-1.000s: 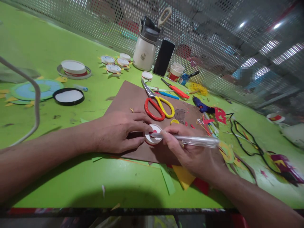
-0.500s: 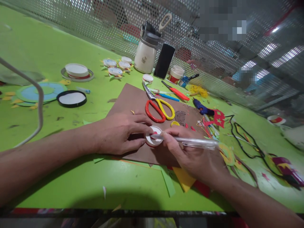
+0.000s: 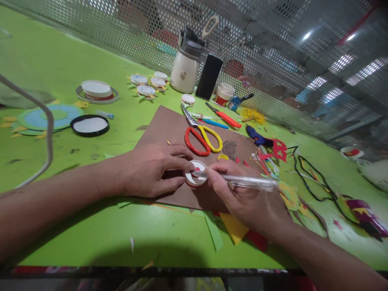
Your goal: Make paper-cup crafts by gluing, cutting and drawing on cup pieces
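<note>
Pinned just below the scissors (image 3: 202, 136) by closed left hand (image 3: 151, 167) fingertips, the small, probably light disc (image 3: 195, 177) is best steadied at its rim, while the pen (image 3: 239, 180) is pinched by the right hand (image 3: 242, 194).

Counts: one pair of scissors (image 3: 202, 136), one bottle (image 3: 186, 66), one phone (image 3: 209, 76), one clear pen (image 3: 242, 182), four small decorated discs (image 3: 146, 90), two hands.

Small round white disc (image 3: 195, 178) with red marking on its face, lying flat on brown cardboard sheet (image 3: 169, 129) near the front of the green bench. Clear-barrelled pen (image 3: 239, 181), tilted low, barrel running rightward, tip resting on the disc.
</note>
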Motion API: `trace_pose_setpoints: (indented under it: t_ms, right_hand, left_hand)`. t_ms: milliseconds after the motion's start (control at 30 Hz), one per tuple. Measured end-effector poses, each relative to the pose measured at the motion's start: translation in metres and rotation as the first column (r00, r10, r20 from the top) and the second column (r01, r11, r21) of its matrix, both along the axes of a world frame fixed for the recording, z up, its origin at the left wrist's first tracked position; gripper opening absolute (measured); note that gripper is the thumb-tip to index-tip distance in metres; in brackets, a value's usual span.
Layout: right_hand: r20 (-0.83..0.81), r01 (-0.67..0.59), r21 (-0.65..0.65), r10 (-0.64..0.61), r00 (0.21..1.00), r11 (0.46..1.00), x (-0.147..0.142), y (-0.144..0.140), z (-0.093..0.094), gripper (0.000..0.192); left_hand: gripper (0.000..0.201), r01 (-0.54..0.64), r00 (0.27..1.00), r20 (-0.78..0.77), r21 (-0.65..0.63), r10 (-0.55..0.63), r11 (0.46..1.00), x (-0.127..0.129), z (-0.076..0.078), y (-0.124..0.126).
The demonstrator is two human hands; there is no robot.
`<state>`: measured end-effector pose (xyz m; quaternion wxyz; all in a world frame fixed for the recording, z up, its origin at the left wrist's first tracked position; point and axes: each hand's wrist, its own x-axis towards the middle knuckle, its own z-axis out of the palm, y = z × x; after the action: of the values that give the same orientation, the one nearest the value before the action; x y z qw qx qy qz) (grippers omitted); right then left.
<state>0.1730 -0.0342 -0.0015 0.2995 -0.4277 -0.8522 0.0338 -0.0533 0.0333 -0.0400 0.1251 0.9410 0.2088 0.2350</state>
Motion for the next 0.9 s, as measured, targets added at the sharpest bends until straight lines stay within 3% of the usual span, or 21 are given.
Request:
trace_pose_setpoints:
  t_ms: [367,633,733,900]
  right_hand:
    - [-0.042,0.019,-0.081,-0.023,0.999,0.997,0.006,-0.005,-0.002,0.015]
    - [-0.302,0.123,-0.073,-0.14,0.943,0.99,0.019,-0.008,-0.014,0.011]
    - [-0.295,0.044,-0.128,-0.081,0.952,0.991,0.023,-0.006,-0.013,0.013]
    - [-0.238,0.056,-0.194,-0.102,0.966,0.979,0.027,0.005,-0.007,0.02]
  left_hand:
    - [0.034,-0.005,0.999,-0.035,-0.008,0.005,1.0,-0.001,0.0,0.001]
    - [0.032,0.027,1.0,0.016,-0.001,-0.027,1.0,0.001,-0.001,0.002]
    - [0.032,0.037,0.999,0.026,-0.026,-0.037,0.999,0.001,0.002,0.002]
    - [0.029,0.047,0.999,0.027,-0.086,-0.045,0.995,0.003,0.005,0.001]
